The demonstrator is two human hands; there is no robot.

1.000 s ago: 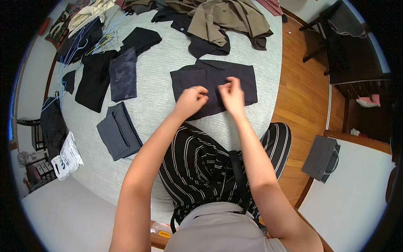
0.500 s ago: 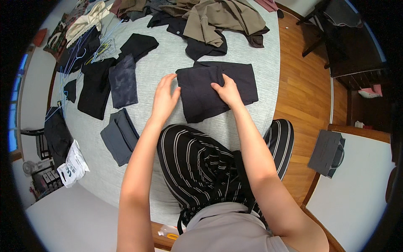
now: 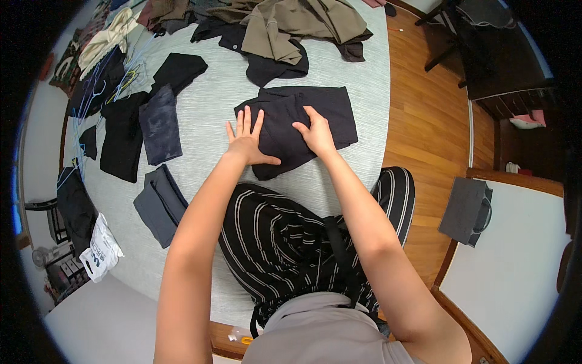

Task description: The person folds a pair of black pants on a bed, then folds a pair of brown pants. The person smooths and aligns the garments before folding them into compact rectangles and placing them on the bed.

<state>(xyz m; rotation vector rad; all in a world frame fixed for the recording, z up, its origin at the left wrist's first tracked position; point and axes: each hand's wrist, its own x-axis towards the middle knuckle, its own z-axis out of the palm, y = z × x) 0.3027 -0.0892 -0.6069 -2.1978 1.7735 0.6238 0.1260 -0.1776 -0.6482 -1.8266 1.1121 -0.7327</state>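
Note:
Dark trousers (image 3: pixel 330 115) lie folded on the bed in front of me, a layered part on the left and a flatter part reaching right. My left hand (image 3: pixel 250 142) presses on their left part, fingers spread and thumb stretched toward the right. On the middle of the cloth, by the edge of the upper layer, rests my right hand (image 3: pixel 315 132), thumb and forefinger apart. Left of the trousers are a folded dark blue mottled garment (image 3: pixel 160 126), a folded grey garment (image 3: pixel 161 205) and a black garment (image 3: pixel 123 136).
Loose clothes, among them an olive garment (image 3: pixel 303 27), heap along the far side of the bed (image 3: pixel 218 79). Blue hangers (image 3: pixel 91 100) lie tangled at far left, with a white plastic bag (image 3: pixel 102 250) nearer. Past the bed's right edge, a grey bag (image 3: pixel 465 212) stands by wooden flooring.
My left hand has moved from the trousers' left edge onto the cloth, its fingers spreading. My right hand stays on the middle of the cloth. The whole view has shifted slightly.

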